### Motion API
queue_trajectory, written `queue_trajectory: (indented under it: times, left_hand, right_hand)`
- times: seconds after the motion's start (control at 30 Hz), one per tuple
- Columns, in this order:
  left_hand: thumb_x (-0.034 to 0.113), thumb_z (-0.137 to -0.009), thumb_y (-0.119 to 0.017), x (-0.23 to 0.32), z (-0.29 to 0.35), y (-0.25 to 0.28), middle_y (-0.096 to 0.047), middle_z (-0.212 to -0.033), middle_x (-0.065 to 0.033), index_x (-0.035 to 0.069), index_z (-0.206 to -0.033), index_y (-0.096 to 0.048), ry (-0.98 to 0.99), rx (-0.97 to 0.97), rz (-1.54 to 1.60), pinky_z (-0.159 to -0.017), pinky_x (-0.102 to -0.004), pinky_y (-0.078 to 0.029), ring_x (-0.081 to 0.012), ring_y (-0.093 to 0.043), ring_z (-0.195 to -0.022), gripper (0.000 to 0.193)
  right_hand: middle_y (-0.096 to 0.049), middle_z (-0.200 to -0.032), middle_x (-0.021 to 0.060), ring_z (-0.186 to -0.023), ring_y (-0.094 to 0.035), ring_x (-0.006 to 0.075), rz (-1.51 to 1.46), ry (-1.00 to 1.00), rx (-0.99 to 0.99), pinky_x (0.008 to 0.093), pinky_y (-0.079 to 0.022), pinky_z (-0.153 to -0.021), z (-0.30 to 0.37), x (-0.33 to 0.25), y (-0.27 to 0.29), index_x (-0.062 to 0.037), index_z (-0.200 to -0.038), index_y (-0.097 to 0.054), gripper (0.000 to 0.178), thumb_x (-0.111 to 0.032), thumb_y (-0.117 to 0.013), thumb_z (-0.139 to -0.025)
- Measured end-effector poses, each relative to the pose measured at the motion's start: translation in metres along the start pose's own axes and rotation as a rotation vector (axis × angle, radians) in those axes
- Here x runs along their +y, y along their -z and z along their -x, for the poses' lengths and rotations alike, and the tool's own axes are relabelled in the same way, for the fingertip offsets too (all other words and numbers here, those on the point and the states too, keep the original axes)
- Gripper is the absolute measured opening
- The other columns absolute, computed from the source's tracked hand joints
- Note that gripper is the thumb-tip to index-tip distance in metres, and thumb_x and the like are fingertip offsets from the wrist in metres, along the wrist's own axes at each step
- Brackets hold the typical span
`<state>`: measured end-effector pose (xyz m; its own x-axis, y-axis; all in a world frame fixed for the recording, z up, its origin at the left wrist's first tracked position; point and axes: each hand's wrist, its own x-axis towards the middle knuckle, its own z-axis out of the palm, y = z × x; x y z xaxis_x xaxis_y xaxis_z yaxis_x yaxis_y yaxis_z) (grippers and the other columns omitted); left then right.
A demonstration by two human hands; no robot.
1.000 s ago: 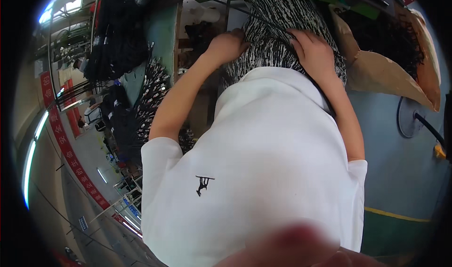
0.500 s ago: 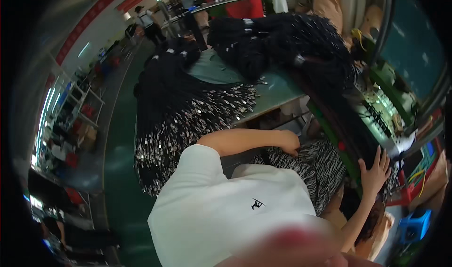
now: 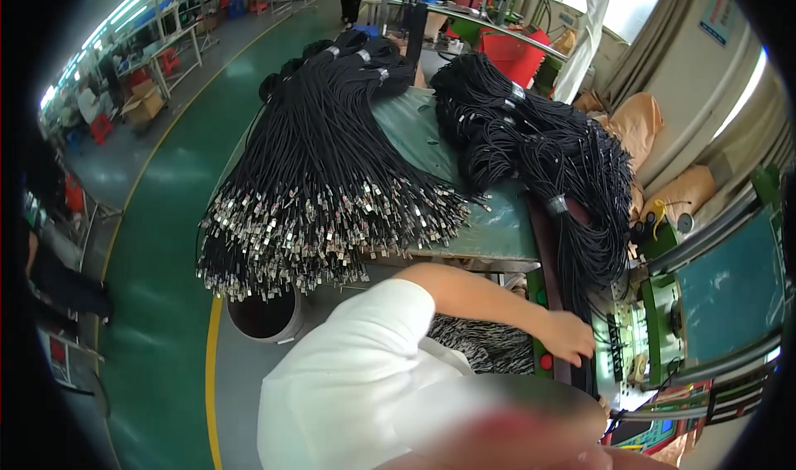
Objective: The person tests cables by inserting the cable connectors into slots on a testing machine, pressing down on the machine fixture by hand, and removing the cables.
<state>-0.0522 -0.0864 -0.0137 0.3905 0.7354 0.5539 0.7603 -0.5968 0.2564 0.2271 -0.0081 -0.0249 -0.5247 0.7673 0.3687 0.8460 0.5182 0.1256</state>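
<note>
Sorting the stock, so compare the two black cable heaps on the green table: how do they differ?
The left heap lies fanned out straight, its metal ends in a broad fringe hanging past the table edge; the right heap is coiled and tangled, with few metal ends showing. The left heap runs along the table; the right heap spills off its right side toward the machine. Both are black cables tied in bundles.

A pinkish blurred shape (image 3: pixel 514 424) at six o'clock hides the lower frame and any right hand, while the left hand's (image 3: pixel 568 337) fingertips blend into the machine's (image 3: pixel 655 346) cluttered edge at four o'clock.
</note>
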Motion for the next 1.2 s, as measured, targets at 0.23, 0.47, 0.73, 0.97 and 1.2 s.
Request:
queue_trajectory:
  times: [0.23,0.47,0.73,0.97,1.2]
  left_hand:
    - [0.046,-0.09,-0.055,-0.01,-0.063,-0.057,-0.06,-0.114,-0.015,0.001,-0.116,-0.057,0.128,-0.006,-0.004,-0.091,-0.043,-0.043,-0.0297,-0.056,-0.106,0.052]
    - [0.055,-0.091,-0.046,-0.105,-0.021,-0.028,-0.065,-0.105,-0.0104,0.0,-0.095,-0.067,0.197,-0.014,-0.344,-0.105,-0.052,-0.033,-0.0285,-0.044,-0.127,0.058]
    - [0.034,-0.094,-0.053,-0.242,-0.059,0.051,-0.068,-0.106,-0.0013,0.008,-0.083,-0.071,-0.135,-0.222,-0.019,-0.089,-0.0366,-0.05,-0.0259,-0.056,-0.116,0.033]
    - [0.03,-0.094,-0.054,-0.285,-0.083,0.028,-0.068,-0.104,-0.0031,0.006,-0.082,-0.071,-0.136,-0.075,0.209,-0.09,-0.037,-0.049,-0.0269,-0.058,-0.11,0.031]
    - [0.025,-0.091,-0.058,-0.271,-0.082,0.052,-0.07,-0.098,-0.0063,0.008,-0.089,-0.073,0.046,-0.003,0.313,-0.081,-0.0334,-0.052,-0.0234,-0.065,-0.095,0.022]
  right_hand:
    - [-0.055,-0.105,0.0123,-0.104,-0.053,0.0318,0.022,-0.021,0.026,0.0435,-0.041,-0.093,0.0,-0.008,0.001,-0.0055,-0.115,-0.055,0.068,-0.064,-0.058,-0.081]
    - [-0.056,-0.106,0.015,-0.105,-0.053,0.0373,-0.074,-0.024,0.011,0.0494,-0.039,-0.093,-0.007,0.003,-0.004,-0.007,-0.118,-0.054,0.067,-0.049,-0.073,-0.069]
    - [-0.061,-0.097,0.013,-0.097,-0.055,0.0334,-0.045,0.032,-0.099,0.0499,-0.041,-0.092,-0.018,-0.01,0.024,-0.0104,-0.103,-0.062,0.06,-0.06,-0.073,-0.071]
    - [-0.059,-0.096,0.0117,-0.096,-0.055,0.0332,-0.023,-0.011,-0.136,0.0495,-0.041,-0.092,-0.022,-0.027,0.032,-0.0092,-0.103,-0.061,0.061,-0.061,-0.07,-0.072]
    - [-0.055,-0.097,0.0122,-0.098,-0.053,0.0341,-0.052,0.016,-0.079,0.0479,-0.039,-0.093,-0.011,-0.01,0.017,-0.0052,-0.105,-0.057,0.063,-0.06,-0.065,-0.075]
